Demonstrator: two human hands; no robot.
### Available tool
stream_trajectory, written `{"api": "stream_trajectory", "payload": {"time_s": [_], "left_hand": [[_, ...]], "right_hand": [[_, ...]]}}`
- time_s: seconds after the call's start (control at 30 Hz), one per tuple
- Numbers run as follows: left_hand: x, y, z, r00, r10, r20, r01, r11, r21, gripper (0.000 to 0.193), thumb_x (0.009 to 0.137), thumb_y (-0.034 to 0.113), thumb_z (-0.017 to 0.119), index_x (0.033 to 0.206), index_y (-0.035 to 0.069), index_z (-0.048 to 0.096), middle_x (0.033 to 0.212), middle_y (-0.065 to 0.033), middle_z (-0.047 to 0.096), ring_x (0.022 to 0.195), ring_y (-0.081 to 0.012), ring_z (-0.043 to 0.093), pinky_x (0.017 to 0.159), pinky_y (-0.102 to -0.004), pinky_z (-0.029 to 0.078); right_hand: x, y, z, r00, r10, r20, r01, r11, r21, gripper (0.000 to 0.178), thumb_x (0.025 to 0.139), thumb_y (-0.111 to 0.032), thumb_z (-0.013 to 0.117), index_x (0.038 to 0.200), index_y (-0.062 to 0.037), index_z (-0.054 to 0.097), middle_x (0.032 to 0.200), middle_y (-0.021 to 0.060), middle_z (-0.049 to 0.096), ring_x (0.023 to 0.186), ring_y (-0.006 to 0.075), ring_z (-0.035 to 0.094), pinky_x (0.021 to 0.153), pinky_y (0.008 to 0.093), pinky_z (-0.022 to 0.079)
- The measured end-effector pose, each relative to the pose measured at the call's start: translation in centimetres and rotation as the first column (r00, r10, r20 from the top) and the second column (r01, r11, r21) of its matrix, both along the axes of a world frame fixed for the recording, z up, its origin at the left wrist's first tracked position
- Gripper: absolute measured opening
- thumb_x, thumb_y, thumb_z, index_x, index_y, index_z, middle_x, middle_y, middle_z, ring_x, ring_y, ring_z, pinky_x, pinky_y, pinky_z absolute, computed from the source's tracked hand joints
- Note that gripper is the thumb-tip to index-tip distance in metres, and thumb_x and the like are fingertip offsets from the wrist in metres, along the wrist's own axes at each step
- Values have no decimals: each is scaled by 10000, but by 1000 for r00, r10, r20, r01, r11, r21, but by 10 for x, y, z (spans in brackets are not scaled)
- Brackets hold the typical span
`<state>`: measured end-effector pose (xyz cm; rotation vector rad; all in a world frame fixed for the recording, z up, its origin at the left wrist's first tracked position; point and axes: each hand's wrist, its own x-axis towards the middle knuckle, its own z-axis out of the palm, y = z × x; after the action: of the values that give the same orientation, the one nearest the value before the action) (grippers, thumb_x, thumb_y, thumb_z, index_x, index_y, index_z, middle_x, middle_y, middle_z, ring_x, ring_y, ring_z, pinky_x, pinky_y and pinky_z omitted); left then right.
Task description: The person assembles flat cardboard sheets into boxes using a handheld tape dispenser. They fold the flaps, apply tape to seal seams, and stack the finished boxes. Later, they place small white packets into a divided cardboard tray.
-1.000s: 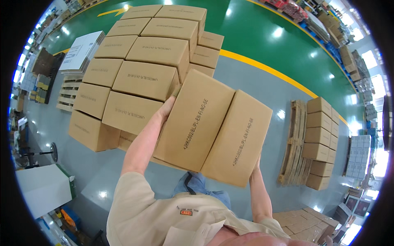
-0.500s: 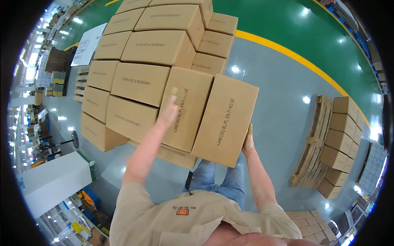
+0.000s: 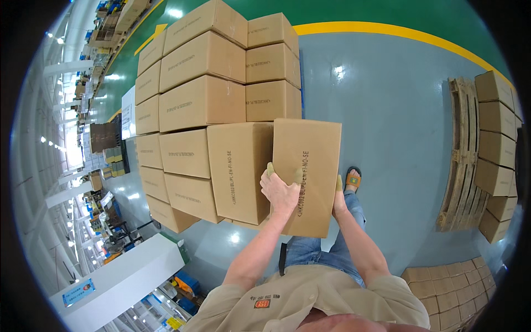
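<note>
A brown cardboard box (image 3: 310,146) stands on end in front of me, its top edge at the corner of a stack. Over its left edge lies my left hand (image 3: 280,191), fingers spread, one yellowish-covered fingertip over the box face and another by the gap. My right hand (image 3: 339,203) grips the box's right side, thumb upward along the edge; its other fingers are hidden. To the left, a narrow dark gap separates it from a matching upright box (image 3: 235,182). What supports the box underneath is hidden.
Several more cartons (image 3: 202,102) form the stack to the far left. A wooden pallet (image 3: 460,155) stands beside other stacked boxes (image 3: 495,146) at right. More cartons (image 3: 451,290) sit at lower right. A white panel-like structure (image 3: 127,271) lies lower left. A yellow line (image 3: 381,27) crosses the floor.
My left hand has moved right, from above the neighbouring box to the gripped box's left edge. That box now stands straighter, with a wider gap beside it. The view has turned.
</note>
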<state>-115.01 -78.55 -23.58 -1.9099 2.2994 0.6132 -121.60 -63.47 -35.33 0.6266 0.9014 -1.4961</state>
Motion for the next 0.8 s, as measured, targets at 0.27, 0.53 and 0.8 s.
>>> {"api": "stream_trajectory", "payload": {"time_s": [0.27, 0.53, 0.8], "left_hand": [[-91, -13, 57, 962, -152, -227, 113, 978, -174, 841, 817, 383, 753, 1440, -48, 389, 1308, -245, 483, 1180, -431, 454, 982, -547, 376], [-178, -152, 85, 906, -136, -402, -26, 928, -371, 773, 849, 368, 744, 1424, -39, 424, 1290, -221, 501, 1170, -410, 466, 969, -540, 387], [-182, -350, 31, 936, 43, -348, -140, 955, -260, 824, 872, 510, 700, 1436, -28, 435, 1330, -201, 500, 1232, -390, 453, 1023, -546, 362]], "right_hand": [[-103, -9, 76, 990, 5, -143, -10, 999, -37, 772, 1025, -681, 280, 1505, -96, 428, 1445, 71, 525, 1287, 222, 527, 1054, 364, 460], [-222, -168, 127, 911, 79, -405, -135, 985, -111, 799, 1011, -704, 287, 1501, -88, 424, 1443, 88, 520, 1294, 210, 516, 1067, 361, 449], [-224, -372, 68, 898, 166, -408, -222, 970, -95, 788, 1013, -697, 302, 1485, -81, 441, 1392, 87, 557, 1276, 182, 521, 1045, 334, 459]]}}
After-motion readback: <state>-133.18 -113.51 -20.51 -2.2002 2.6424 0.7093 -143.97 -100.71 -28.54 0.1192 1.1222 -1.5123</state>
